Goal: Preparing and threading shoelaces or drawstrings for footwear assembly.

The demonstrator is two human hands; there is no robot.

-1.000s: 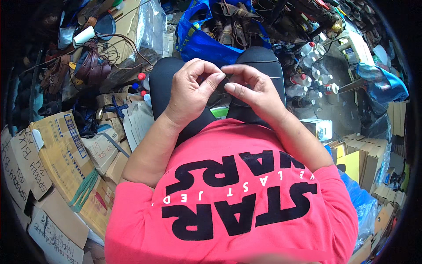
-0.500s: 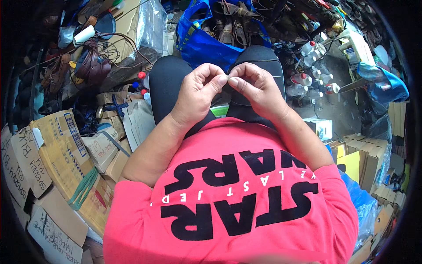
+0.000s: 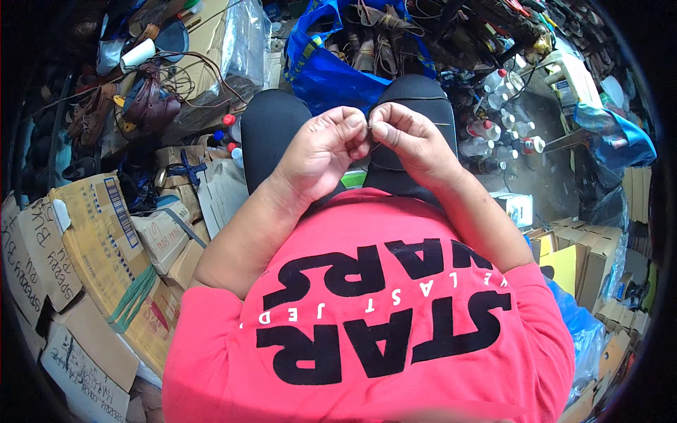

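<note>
My two hands meet above my dark-trousered knees, fingertips nearly touching. My right hand (image 3: 412, 137) is closed in a pinch on a thin needle (image 3: 441, 125), whose straight pale end sticks out to the right past the knuckles. My left hand (image 3: 323, 151) is turned partly palm up, with thumb and forefinger pressed together close to the right fingertips. What lies in that left pinch is too small to make out; it may be thread.
Beyond my knees stands a blue bag (image 3: 331, 84) filled with shoes. Several plastic bottles (image 3: 483, 128) stand on the floor at right. Cardboard boxes (image 3: 106, 240) are piled at left. Worn leather shoes (image 3: 151, 106) and loose cords lie at the far left.
My left hand has rolled so its palm faces up more, and its other fingers have curled differently. My right hand has barely moved and keeps its pinch.
</note>
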